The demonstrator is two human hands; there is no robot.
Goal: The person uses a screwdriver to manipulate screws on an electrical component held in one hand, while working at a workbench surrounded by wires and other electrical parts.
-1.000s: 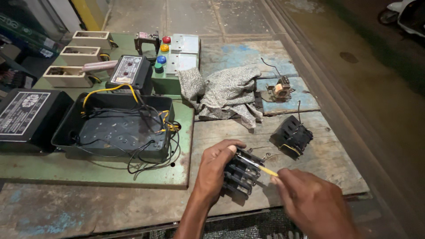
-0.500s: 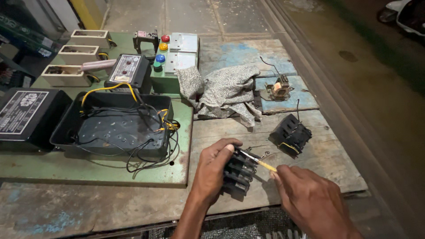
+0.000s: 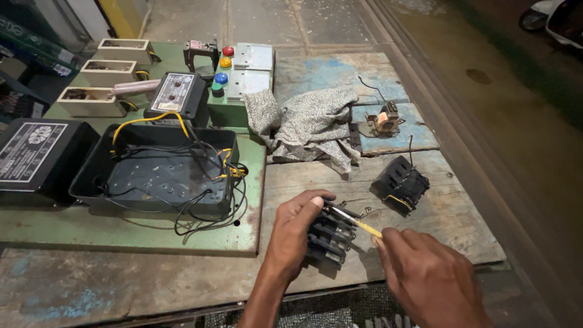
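Open black box (image 3: 152, 176) of wires, grey rag (image 3: 313, 124), second black block (image 3: 399, 183)

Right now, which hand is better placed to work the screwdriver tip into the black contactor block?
Right. The right hand holds the yellow-handled screwdriver with its tip at the black contactor block. The left hand has a grip on the block, steadying it on the wooden board.

The black block (image 3: 331, 234) is a chunky plastic part with ribbed sides, lying tilted on the wooden boards near the front edge. The screwdriver (image 3: 358, 222) is thin, with a yellow handle, and its metal tip rests on the block's top.
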